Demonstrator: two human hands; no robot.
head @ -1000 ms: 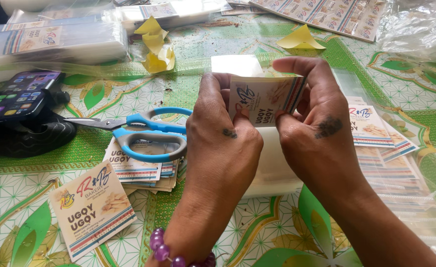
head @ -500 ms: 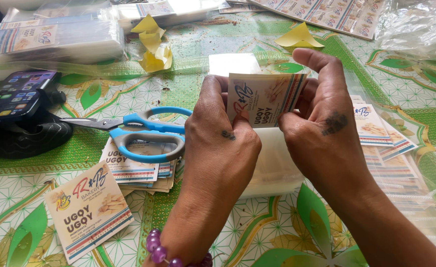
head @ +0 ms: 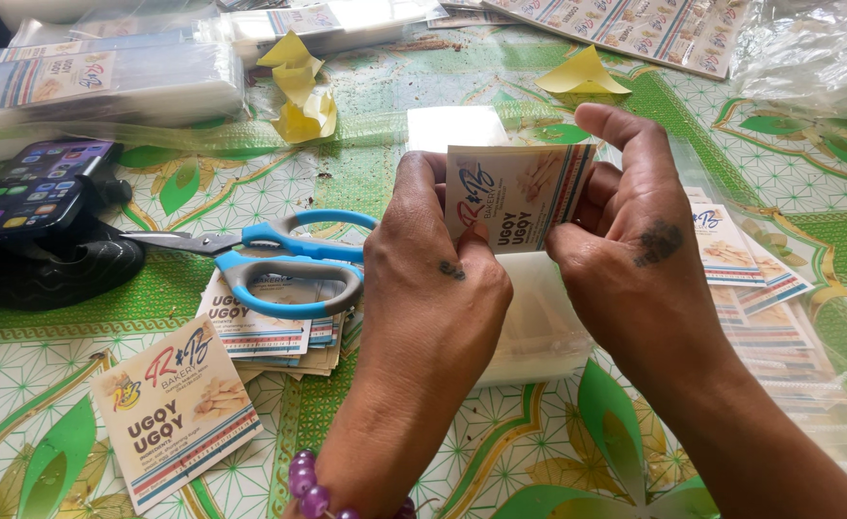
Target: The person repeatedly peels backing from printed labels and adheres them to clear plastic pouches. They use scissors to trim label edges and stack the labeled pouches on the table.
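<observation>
Both of my hands hold one small printed label card upright above a stack of clear plastic bags. My left hand pinches its left edge and my right hand grips its right edge, thumb behind the top. A purple bead bracelet circles my left wrist. Blue-handled scissors lie just left of my left hand on a pile of label cards. A single label card lies at the lower left.
A phone rests on a black pouch at the left. Packs of clear bags and yellow paper scraps lie at the back. More label cards spread at the right, label sheets at the top. The green patterned tablecloth covers everything.
My hands have shifted the label card slightly; my right thumb has risen above its top edge. The other things have stayed in place.
</observation>
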